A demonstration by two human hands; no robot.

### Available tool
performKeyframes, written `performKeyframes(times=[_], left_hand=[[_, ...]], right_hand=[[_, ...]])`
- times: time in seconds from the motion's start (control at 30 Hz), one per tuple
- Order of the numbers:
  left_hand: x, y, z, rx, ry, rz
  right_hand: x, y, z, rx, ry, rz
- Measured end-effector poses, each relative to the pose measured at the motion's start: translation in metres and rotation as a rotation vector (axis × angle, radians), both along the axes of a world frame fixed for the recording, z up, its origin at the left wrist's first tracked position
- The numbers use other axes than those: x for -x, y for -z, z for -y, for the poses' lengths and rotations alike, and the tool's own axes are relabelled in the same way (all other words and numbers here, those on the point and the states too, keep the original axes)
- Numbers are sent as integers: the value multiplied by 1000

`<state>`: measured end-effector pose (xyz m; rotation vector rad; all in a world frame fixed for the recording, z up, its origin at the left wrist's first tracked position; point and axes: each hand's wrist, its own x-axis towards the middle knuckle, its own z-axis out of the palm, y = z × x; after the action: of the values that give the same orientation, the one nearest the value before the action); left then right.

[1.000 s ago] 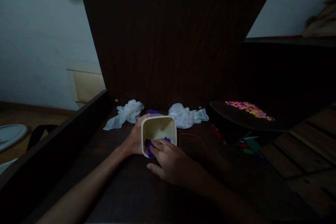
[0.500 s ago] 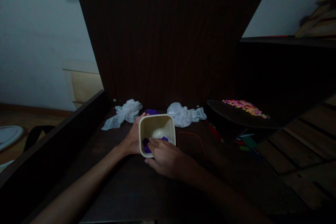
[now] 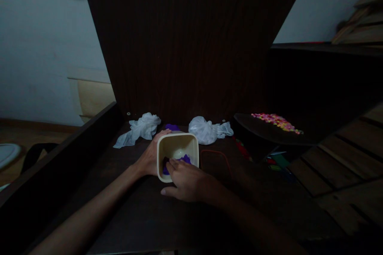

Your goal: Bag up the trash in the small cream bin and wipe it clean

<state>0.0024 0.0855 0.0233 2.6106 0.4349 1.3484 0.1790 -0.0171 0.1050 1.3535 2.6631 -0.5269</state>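
Observation:
A cream square plastic container is tilted so that its opening faces me. My left hand holds it, gripping its left side with the fingers partly hidden behind. Crumpled purple material lies inside along the lower wall; whether it is cloth or paper I cannot tell. My right hand reaches over the near rim with its fingers stretched onto this material. The right thumb stays outside the container, spread away from the fingers.
Behind the container are a white plastic bag at left, a knotted white bag at right and a purple piece between. An orange-brown rectangular ring lies at right. Pink and yellow bits sit on a dark shelf.
My right thumb has swung away from the container's rim, and the fingers have shifted slightly over the purple material. The whole view has moved a little; my left hand keeps its hold.

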Motion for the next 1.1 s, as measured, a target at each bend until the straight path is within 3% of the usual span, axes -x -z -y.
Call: performKeyframes(times=[0.17,0.3,0.57,0.87,1.1], left_hand=[[-3,2,2,-29,14,32],[-5,1,7,-26,21,39],[-3,7,7,-22,29,63],[-2,11,6,-5,11,88],[0,15,5,27,-28,36]], right_hand=[[12,1,-2,-8,-22,35],[18,-3,-9,84,-72,111],[22,2,-33,142,-77,41],[33,-1,-40,184,-98,273],[33,4,-38,196,-65,155]])
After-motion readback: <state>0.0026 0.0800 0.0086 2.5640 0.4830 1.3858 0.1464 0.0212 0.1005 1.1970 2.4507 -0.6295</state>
